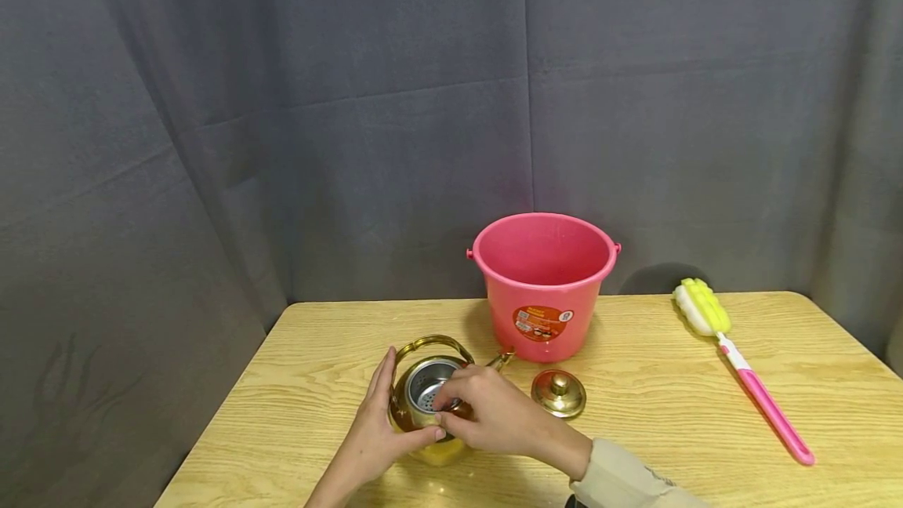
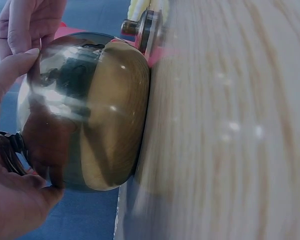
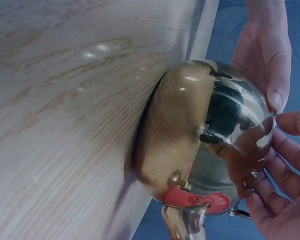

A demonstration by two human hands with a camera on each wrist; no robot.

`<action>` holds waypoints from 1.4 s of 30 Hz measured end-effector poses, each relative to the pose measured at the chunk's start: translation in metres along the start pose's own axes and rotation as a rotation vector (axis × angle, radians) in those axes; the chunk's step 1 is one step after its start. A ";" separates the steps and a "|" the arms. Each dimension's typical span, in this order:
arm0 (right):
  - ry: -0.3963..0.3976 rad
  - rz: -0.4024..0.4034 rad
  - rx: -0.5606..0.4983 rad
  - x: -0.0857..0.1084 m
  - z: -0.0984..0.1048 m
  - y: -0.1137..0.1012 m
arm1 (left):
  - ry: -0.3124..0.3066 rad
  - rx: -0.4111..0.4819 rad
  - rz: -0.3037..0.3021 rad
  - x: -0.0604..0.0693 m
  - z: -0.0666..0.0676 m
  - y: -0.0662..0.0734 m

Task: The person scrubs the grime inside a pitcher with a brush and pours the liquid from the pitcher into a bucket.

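A gold kettle [image 1: 440, 455] [image 2: 90, 115] [image 3: 205, 130] stands upright and lidless on the table, its arched handle [image 1: 432, 340] leaning to the far side. Inside its mouth sits a silver perforated strainer [image 1: 426, 384]. My left hand [image 1: 374, 431] [image 2: 12, 197] [image 3: 264, 60] holds the kettle's left side, fingers along the body and thumb near the front rim. At the mouth, my right hand [image 1: 497, 412] [image 2: 29, 25] [image 3: 289, 192] has curled fingers over the strainer's right edge and the thumb at the near rim, close to the left thumb. Those fingers partly hide the strainer.
The gold lid [image 1: 559, 393] [image 2: 149, 30] lies right of the kettle, knob up. Behind it stands a pink bucket [image 1: 504, 312]. A sponge brush [image 1: 765, 398] with a pink handle lies at the right of the wooden table [image 1: 656, 445]. Grey curtain [image 1: 395, 163] hangs behind.
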State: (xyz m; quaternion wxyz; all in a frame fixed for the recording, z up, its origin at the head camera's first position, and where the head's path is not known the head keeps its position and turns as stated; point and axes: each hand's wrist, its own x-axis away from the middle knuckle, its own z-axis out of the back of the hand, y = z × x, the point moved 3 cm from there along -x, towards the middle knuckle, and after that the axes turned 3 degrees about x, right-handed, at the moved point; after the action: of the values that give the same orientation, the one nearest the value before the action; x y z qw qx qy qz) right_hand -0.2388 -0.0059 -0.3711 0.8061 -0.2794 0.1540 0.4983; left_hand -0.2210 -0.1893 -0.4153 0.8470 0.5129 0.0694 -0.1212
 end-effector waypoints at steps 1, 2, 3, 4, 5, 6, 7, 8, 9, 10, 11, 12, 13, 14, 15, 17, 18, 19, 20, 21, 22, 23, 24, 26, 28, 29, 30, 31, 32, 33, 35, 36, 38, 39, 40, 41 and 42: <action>-0.003 0.001 0.003 0.000 0.000 0.000 | 0.000 0.000 0.001 0.000 0.000 0.000; -0.005 0.005 0.006 -0.001 0.000 0.000 | -0.001 0.001 0.003 0.000 0.000 0.000; -0.006 0.010 0.009 -0.001 0.001 -0.001 | 0.000 0.001 0.005 0.000 0.000 0.000; -0.007 0.015 0.014 -0.001 0.001 -0.001 | -0.001 0.000 0.005 0.000 0.000 0.000; -0.009 0.021 0.018 -0.001 0.001 -0.001 | -0.001 -0.002 0.006 0.001 0.000 0.000; -0.010 0.028 0.023 -0.002 0.001 -0.001 | -0.001 -0.003 0.008 0.001 0.000 0.000; -0.012 0.036 0.030 -0.002 0.001 -0.001 | -0.001 -0.005 0.010 0.001 0.000 0.000; -0.015 0.041 0.037 -0.003 0.000 0.000 | 0.000 -0.007 0.010 0.001 0.000 0.000; -0.018 0.045 0.043 -0.003 0.000 0.000 | 0.000 -0.011 0.007 0.001 0.000 0.000; -0.023 0.048 0.050 -0.003 0.000 0.000 | 0.000 -0.014 0.007 0.001 0.000 0.000; -0.028 0.050 0.055 -0.004 0.000 0.000 | 0.001 -0.018 0.005 0.001 0.000 0.000; -0.032 0.053 0.060 -0.004 0.000 0.000 | 0.001 -0.019 0.002 0.001 0.000 0.000; -0.038 0.056 0.066 -0.004 0.000 0.000 | 0.003 -0.022 0.001 0.001 0.001 0.000; -0.043 0.056 0.067 -0.005 0.000 0.000 | 0.004 -0.021 0.001 0.001 0.001 0.000; -0.048 0.057 0.069 -0.005 0.000 0.000 | 0.004 -0.021 0.001 0.001 0.001 0.001; -0.057 0.057 0.071 -0.005 0.000 0.000 | 0.005 -0.020 0.005 0.000 0.001 0.001; -0.059 0.057 0.073 -0.005 0.000 0.000 | 0.005 -0.018 0.007 0.000 0.001 0.001; -0.060 0.056 0.074 -0.005 0.000 0.000 | 0.004 -0.016 0.008 0.000 0.001 0.001; -0.060 0.055 0.074 -0.005 0.001 0.000 | 0.004 -0.015 0.006 -0.001 0.001 0.001; -0.058 0.056 0.075 -0.004 0.001 -0.001 | 0.003 -0.017 0.003 -0.001 0.001 0.002; -0.056 0.055 0.074 -0.004 0.001 -0.001 | 0.003 -0.018 0.001 -0.001 0.001 0.002; -0.054 0.054 0.076 -0.004 0.001 -0.001 | 0.003 -0.019 -0.001 -0.001 0.001 0.002; -0.051 0.054 0.079 -0.004 0.001 -0.001 | 0.003 -0.020 -0.002 -0.001 0.001 0.002; -0.047 0.049 0.082 -0.004 0.002 -0.001 | 0.006 -0.024 -0.005 -0.002 0.000 0.002; -0.046 0.041 0.087 -0.004 0.002 -0.002 | 0.010 -0.029 -0.006 -0.002 0.000 0.001; -0.046 0.036 0.089 -0.004 0.002 -0.002 | 0.011 -0.029 -0.006 -0.002 0.000 0.001; -0.046 0.032 0.087 -0.004 0.001 -0.002 | 0.013 -0.028 -0.005 -0.002 0.000 0.001; -0.044 0.027 0.087 -0.004 0.001 -0.002 | 0.014 -0.029 -0.006 -0.001 0.000 0.001; -0.042 0.024 0.086 -0.004 0.001 -0.002 | 0.016 -0.030 -0.007 -0.001 0.000 0.001; -0.038 0.021 0.085 -0.004 0.001 -0.003 | 0.018 -0.031 -0.007 -0.001 0.000 0.001; -0.026 0.018 0.083 -0.004 0.001 -0.003 | 0.019 -0.032 -0.008 -0.001 0.000 0.001; -0.018 0.019 0.083 -0.004 0.001 -0.003 | 0.020 -0.033 -0.009 -0.001 0.000 0.001; -0.002 0.020 0.079 -0.004 0.001 -0.003 | 0.022 -0.036 -0.012 -0.001 0.000 0.001; 0.006 0.023 0.079 -0.004 0.001 -0.003 | 0.022 -0.038 -0.017 -0.001 0.000 0.001; 0.012 0.024 0.076 -0.004 0.001 -0.003 | 0.023 -0.042 -0.020 -0.001 0.000 0.001; 0.019 0.026 0.075 -0.004 0.001 -0.004 | 0.023 -0.044 -0.023 -0.001 0.000 0.001; 0.026 0.027 0.073 -0.004 0.001 -0.004 | 0.025 -0.045 -0.026 0.000 0.000 0.001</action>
State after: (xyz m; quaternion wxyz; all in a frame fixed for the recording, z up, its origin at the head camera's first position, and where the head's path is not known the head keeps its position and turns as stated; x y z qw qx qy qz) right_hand -0.2374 -0.0094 -0.3670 0.8069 -0.2544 0.1865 0.4995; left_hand -0.2213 -0.1893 -0.4144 0.8557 0.4943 0.0894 -0.1239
